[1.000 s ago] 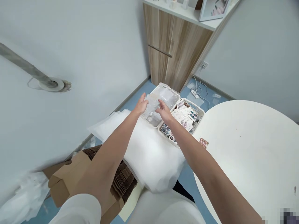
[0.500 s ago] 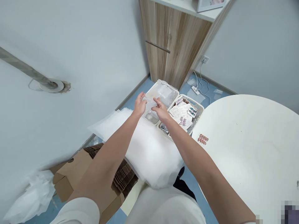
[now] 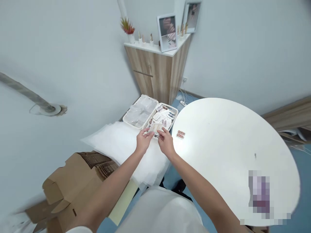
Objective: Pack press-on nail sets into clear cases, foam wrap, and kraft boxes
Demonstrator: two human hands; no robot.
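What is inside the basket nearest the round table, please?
Loose white cards and small nail packs fill the basket. They cover its bottom; the held packet hides its near end.

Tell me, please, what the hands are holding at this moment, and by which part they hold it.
A small clear packet, pinched along its lower edge: the left hand at the left corner, the right hand at the right corner, just in front of the white basket.

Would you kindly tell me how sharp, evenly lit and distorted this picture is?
Head view: soft, even light, hardly any shadows; the left hand, right hand and the packet they pinch are fairly sharp; the cardboard boxes at lower left are blurred; the wide lens bends the walls and stretches the table; a pixelated patch masks the lower right.
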